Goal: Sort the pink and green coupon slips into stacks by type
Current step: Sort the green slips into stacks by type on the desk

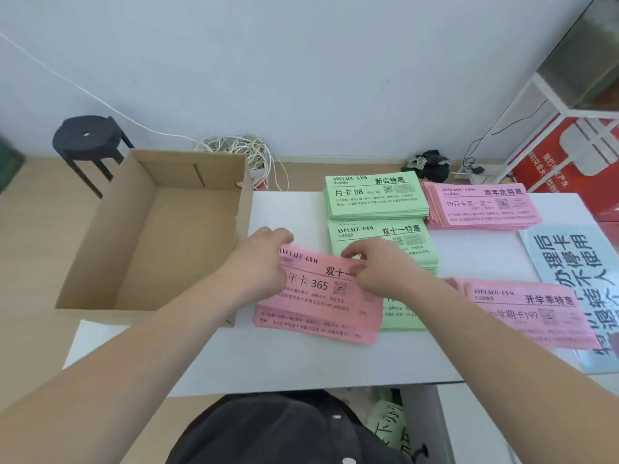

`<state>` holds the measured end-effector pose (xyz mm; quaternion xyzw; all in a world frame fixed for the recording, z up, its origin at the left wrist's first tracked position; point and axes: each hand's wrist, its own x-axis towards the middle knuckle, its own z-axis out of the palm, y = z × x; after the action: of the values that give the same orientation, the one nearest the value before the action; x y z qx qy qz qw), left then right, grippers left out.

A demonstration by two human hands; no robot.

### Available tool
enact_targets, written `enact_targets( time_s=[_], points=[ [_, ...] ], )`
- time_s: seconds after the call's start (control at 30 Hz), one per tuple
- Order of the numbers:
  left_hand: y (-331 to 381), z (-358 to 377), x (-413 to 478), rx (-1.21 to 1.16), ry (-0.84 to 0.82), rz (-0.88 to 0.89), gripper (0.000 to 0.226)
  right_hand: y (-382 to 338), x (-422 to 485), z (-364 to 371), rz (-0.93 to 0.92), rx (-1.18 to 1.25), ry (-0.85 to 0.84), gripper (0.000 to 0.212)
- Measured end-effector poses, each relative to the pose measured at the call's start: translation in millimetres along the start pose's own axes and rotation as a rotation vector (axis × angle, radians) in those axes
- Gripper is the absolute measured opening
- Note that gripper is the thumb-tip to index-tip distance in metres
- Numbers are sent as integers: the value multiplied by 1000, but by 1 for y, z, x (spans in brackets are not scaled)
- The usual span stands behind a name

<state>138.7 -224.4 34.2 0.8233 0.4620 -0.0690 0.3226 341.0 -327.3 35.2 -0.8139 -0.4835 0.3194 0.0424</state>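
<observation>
A pink slip printed "365" lies on top of a pink stack at the middle of the white table. My left hand holds its left edge with curled fingers. My right hand pinches its upper right edge. A green slip pokes out from under the pink ones. Two green stacks sit behind, one in front of the other. One pink stack lies at the back right and another pink stack at the front right.
An open cardboard box stands at the table's left end. A light blue printed sheet lies at the right edge. A black stool, a tangle of white cable and a red box under a white rack stand on the floor behind.
</observation>
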Motion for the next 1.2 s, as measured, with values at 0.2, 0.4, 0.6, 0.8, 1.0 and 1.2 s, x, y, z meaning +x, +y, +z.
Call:
enact_targets(
  time_s=[0.2, 0.4, 0.6, 0.8, 1.0, 1.2],
  points=[
    [8, 9, 12, 310, -72, 51, 60, 3, -1, 30, 22, -108, 81, 39],
    [50, 18, 37, 198, -42, 289, 46, 26, -15, 12, 104, -73, 297, 31],
    [140, 51, 56, 179, -203, 515, 47, 112, -74, -11, 449, 92, 514, 23],
    [235, 103, 80, 201, -341, 642, 52, 192, -108, 12, 804, 477, 470, 46],
    [269, 150, 106, 333, -537, 642, 68, 203, -87, 21, 807, 795, 623, 25],
    [274, 164, 121, 392, -507, 643, 73, 208, -66, 15, 850, 1009, 718, 15]
  ],
)
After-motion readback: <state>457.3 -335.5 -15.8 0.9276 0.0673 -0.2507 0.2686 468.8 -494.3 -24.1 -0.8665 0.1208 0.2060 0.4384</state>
